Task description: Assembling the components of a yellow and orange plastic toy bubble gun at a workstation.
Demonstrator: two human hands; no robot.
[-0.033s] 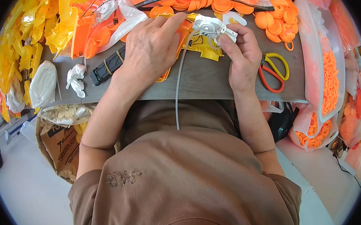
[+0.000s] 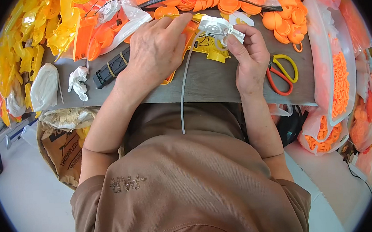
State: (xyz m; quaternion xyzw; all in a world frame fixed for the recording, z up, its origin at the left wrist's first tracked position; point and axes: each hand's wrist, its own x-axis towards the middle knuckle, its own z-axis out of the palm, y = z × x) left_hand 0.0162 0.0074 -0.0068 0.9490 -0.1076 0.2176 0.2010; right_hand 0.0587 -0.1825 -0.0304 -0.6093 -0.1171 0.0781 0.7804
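Back up, my left hand (image 2: 155,49) curls over a yellow and orange plastic housing (image 2: 211,50), its fingertips partly hidden. Thin dark wires show inside the yellow shell. My right hand (image 2: 251,59) pinches a white plastic mechanism (image 2: 215,27) between thumb and fingers, above the right part of the housing. From beside the mechanism a thin clear tube (image 2: 183,90) runs down over the table edge to my shirt. Red-and-yellow-handled scissors or snips (image 2: 280,75) lie right of my right hand, their blades hidden.
Left of my left arm lie a black banded bar (image 2: 111,69), a crumpled white tissue (image 2: 79,82) and a white wrapped bundle (image 2: 46,86). Yellow shells (image 2: 27,62) heap up far left. Orange cups (image 2: 287,18) pile at the back; a bin (image 2: 341,83) of orange rings stands right.
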